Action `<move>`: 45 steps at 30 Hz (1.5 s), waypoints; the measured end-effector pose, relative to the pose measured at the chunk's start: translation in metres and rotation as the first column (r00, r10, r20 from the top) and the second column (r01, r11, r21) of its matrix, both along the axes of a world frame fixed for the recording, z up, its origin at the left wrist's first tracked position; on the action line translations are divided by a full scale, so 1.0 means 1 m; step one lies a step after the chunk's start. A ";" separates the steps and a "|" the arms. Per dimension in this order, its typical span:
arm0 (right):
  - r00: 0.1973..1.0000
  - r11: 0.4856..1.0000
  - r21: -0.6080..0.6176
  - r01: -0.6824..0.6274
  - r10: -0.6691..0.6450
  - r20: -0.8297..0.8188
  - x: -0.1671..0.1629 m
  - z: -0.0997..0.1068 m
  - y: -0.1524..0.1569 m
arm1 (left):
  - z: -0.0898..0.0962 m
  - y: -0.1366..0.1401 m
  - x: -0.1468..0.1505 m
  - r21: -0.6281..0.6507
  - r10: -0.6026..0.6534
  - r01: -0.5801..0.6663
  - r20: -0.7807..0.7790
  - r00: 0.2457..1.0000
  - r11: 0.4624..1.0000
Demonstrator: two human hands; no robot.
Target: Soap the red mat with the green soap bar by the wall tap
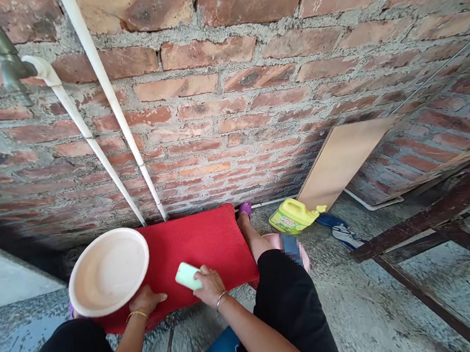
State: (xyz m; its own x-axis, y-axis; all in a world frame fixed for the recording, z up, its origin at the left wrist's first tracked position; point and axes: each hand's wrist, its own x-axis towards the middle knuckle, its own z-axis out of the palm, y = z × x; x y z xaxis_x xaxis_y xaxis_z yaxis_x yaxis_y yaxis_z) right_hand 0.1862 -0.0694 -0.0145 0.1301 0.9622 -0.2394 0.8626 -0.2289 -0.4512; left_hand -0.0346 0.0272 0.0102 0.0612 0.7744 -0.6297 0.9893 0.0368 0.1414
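My right hand [210, 286] is closed around one end of a pale green bar of soap [188, 276], held over the red cloth [199, 236]. The cloth is spread over a low surface in front of me. My left hand [148, 300] rests on the cloth's near edge, thumb stretched to the right. Its other fingers are partly hidden beside a pale pink basin [113, 273], which stands on the left end of the cloth and shows nothing inside.
A brick wall [234, 92] rises behind, with white pipes [103, 83] and a tap [9, 65] at left. On the floor at right are a yellow jug [295, 214], a leaning board [342, 156] and a dark wooden frame [427, 212]. Something pink [304, 255] lies by my right leg.
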 end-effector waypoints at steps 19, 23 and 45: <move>0.984 0.984 0.040 0.174 -0.172 -0.041 0.017 0.001 0.002 | 0.006 0.000 0.003 -0.007 0.023 -0.023 -0.035 0.999 1.000; 0.909 0.903 0.102 0.417 -0.415 -0.044 0.042 -0.002 0.003 | 0.008 0.001 0.004 -0.014 0.032 -0.033 -0.036 0.999 0.999; 0.977 0.968 0.131 0.212 -0.211 -0.022 0.033 -0.007 0.000 | 0.008 -0.001 0.002 0.002 0.074 -0.074 -0.020 0.997 0.997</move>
